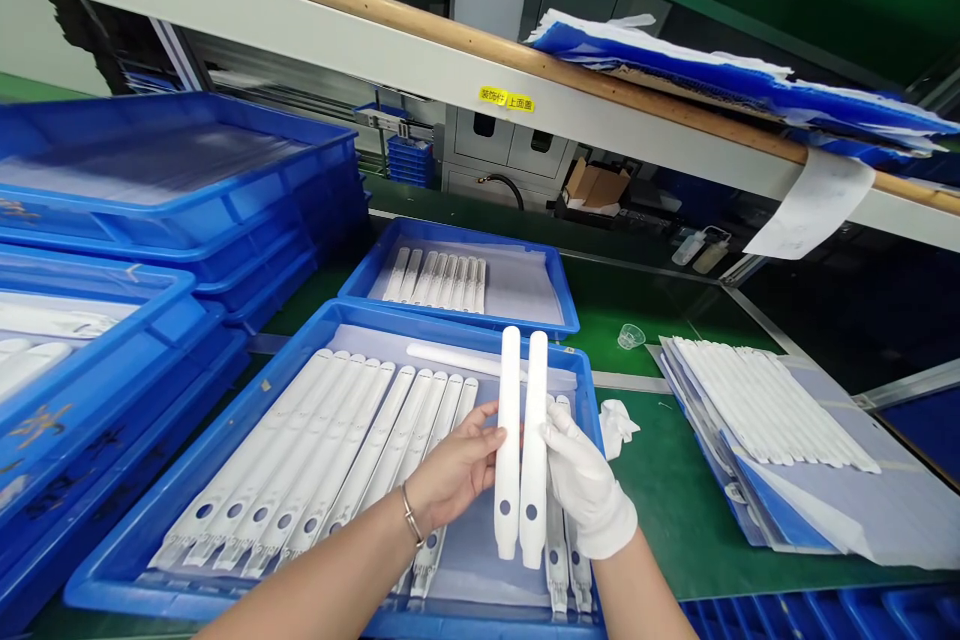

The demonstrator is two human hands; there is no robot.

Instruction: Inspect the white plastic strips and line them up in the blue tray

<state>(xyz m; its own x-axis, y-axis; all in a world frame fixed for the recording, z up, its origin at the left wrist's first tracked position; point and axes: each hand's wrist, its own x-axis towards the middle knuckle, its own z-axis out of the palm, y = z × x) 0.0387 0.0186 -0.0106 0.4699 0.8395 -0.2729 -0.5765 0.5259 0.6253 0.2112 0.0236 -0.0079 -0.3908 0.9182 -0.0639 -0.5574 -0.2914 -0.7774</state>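
Two white strips held upright over the near blue tray (187,480)

The green bench (675,510) carries that tray, lined with a row of flat white strips (322,450); beyond it sits a smaller blue tray (555,290) with shorter pieces, left of it stacked blue crates (225,210), right of it a pile of white strips on sheets (765,410). Above the tray's right half, the bare left hand (450,470) and the white-gloved right hand (585,490) each clasp one of the two white strips (521,440), pressed side by side, fingers curled around their lower halves.
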